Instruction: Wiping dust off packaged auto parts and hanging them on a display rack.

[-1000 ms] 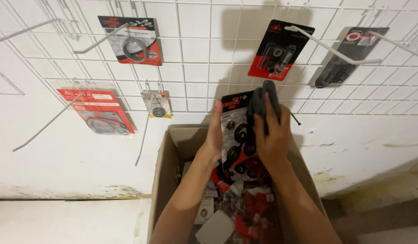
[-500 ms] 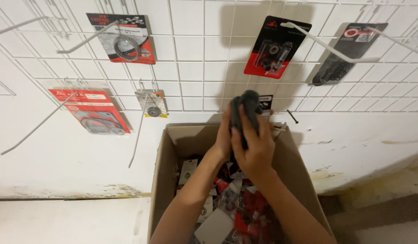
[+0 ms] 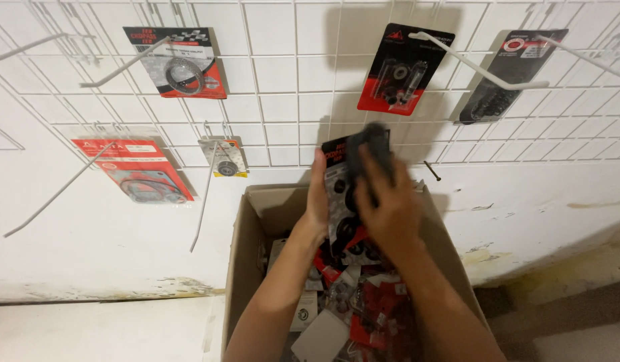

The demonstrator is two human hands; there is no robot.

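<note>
A white wire grid panel (image 3: 283, 80) fills the wall, with long white hooks sticking out toward the viewer. Below it an open cardboard box (image 3: 246, 248) stands against the wall, crammed with red, black and white carded parts packs (image 3: 363, 315).

Both arms rise from the box. The left hand (image 3: 316, 191) grips the left edge of a red-and-black blister pack (image 3: 340, 194) of black rings, held upright above the box's far rim, just below the grid. The right hand (image 3: 383, 201) is closed on a dark cloth-like object (image 3: 371, 144) pressed against the pack's upper front; motion blur hides what it is.

Judging by this, the held pack is not yet on any hook, and the box remains nearly full.

Five packs already hang: a ring pack (image 3: 179, 64) top left, a flat red pack (image 3: 135, 167) lower left, a small bearing card (image 3: 223, 157) beside it, a red-black pack (image 3: 403, 67) above the hands, and a black pack (image 3: 507, 74) at the right. A bare hook (image 3: 480, 64) juts out just above the hands, close to their path.
</note>
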